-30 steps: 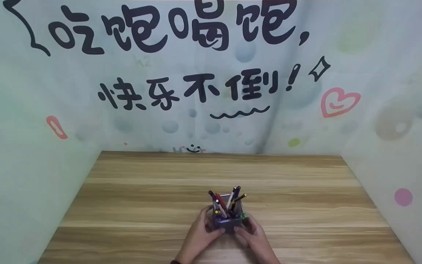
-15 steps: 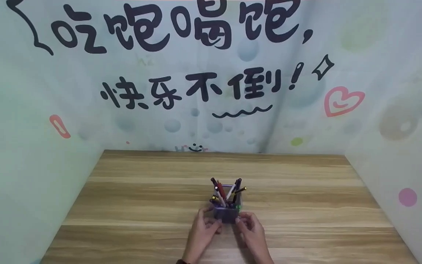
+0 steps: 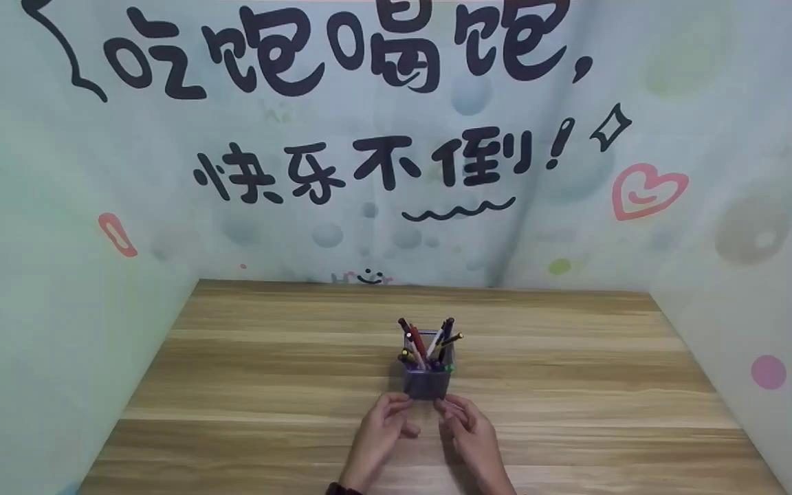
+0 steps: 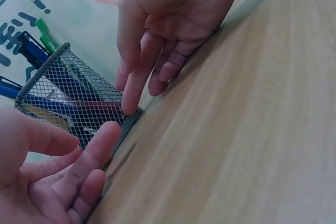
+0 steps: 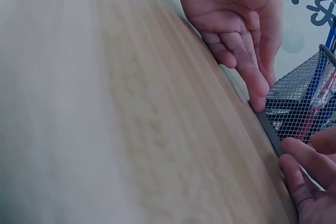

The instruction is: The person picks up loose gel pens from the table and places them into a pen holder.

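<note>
A dark metal-mesh pen holder (image 3: 427, 386) stands upright near the middle of the wooden table, filled with several pens (image 3: 418, 344). Loosely bent, my left hand (image 3: 381, 433) has its fingertips at the near left corner of the holder's base. Opposite it, my right hand (image 3: 473, 440) reaches the near right corner with its fingertips. Both thumbs are away from the mesh. Low on the near wall (image 4: 89, 90), fingers of both hands show close to the bottom rim in the left wrist view. A green pen (image 4: 46, 35) pokes out over the top there.
The wood-grain table (image 3: 265, 371) runs back to a pale printed cloth wall (image 3: 368, 234) with black lettering. Similar pale walls border the left (image 3: 38, 344) and right (image 3: 698, 330) sides.
The pen holder has slid away from me, toward the back wall. Both hands were around its sides; they are now behind its near face, touching low down with looser fingers.
</note>
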Tool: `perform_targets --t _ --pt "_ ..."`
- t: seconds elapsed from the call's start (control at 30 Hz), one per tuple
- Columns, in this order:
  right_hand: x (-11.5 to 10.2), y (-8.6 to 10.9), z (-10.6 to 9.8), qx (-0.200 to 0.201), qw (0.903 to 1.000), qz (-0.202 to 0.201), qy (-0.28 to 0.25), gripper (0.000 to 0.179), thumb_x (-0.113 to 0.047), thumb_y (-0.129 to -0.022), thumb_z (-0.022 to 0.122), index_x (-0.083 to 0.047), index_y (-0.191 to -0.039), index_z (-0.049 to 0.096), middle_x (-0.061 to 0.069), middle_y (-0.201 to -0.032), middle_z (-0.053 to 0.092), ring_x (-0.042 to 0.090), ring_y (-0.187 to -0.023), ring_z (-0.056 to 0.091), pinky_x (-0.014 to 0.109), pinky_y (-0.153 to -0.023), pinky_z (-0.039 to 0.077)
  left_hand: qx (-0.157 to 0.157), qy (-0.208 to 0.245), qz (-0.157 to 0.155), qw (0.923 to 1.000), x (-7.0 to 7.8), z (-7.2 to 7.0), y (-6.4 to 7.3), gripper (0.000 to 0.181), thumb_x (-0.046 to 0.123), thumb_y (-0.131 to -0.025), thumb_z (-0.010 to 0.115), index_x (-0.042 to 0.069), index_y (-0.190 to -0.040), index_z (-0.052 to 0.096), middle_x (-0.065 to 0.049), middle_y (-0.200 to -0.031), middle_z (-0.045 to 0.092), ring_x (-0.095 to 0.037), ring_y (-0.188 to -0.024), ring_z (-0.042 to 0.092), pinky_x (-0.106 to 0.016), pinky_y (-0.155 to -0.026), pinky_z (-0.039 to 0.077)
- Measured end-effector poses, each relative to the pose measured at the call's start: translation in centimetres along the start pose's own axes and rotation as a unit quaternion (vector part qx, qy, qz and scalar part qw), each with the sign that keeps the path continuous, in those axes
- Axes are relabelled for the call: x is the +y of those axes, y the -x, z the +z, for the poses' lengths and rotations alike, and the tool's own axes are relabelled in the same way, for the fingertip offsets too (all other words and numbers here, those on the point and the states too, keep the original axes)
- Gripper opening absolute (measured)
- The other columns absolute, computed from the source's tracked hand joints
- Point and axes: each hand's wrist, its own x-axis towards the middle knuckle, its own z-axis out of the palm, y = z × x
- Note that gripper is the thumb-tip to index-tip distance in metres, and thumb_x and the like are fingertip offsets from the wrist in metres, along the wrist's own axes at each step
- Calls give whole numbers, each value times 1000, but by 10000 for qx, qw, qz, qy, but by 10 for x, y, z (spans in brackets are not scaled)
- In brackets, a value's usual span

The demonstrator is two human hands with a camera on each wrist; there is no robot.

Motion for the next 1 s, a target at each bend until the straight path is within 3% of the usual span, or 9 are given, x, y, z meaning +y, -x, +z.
perform_targets --t 0.2,0.3,0.4,0.53,0.7,0.87,1.0 --pt "-3 -4 -4 -756 9958 -332 393 45 -6 -95 44 5 -138 34 23 -139 43 11 -73 53 18 -54 42 -253 -105 -55 9996 5 0 -2 39 0 -92 42 -7 -130 40 -32 -134 42 -25 -65 65 -33 -65 54" --pt "-4 -5 -5 -963 9924 -444 617 47 -3 -94 43 5 -139 32 25 -141 38 21 -90 58 21 -58 45 -343 -201 -158 9991 9 2 -2 42 -1 -91 41 -5 -133 37 -33 -138 37 -22 -58 62 -34 -60 53" --pt "-6 -6 -7 -1146 9874 -564 934 48 -2 -94 42 5 -139 30 26 -143 35 35 -121 48 31 -81 51 -402 -369 -269 9981 12 3 -2 44 1 -92 41 -3 -135 35 -32 -140 34 -19 -54 59 -34 -57 52" --pt "-9 -8 -9 -1321 9796 -858 1250 48 -1 -93 41 8 -139 29 29 -142 34 41 -131 35 48 -104 34 -500 -608 -361 9962 17 3 -2 47 3 -92 43 -2 -138 32 -31 -142 31 -17 -52 58 -32 -61 51" --pt "-13 -10 -9 -1160 9681 -1070 1947 50 -3 -92 45 6 -139 30 26 -141 38 41 -128 39 52 -105 32 -773 -567 -572 9937 23 5 -5 51 3 -92 42 -2 -141 26 -29 -145 28 -16 -53 57 -33 -60 51" --pt "-12 -10 -5 -783 9430 -1139 3026 53 -8 -88 52 -1 -138 36 25 -133 50 42 -118 50 56 -96 40 -972 -519 -827 9905 26 5 -9 55 3 -93 40 0 -144 20 -32 -141 32 -16 -53 57 -33 -57 51" --pt "-11 -11 -6 -867 9414 -1105 3066 53 -9 -88 54 -3 -138 37 24 -134 49 43 -120 47 57 -97 38 -984 -586 -950 9889 29 4 -11 57 3 -93 40 0 -146 17 -36 -134 39 -17 -52 57 -32 -55 50"
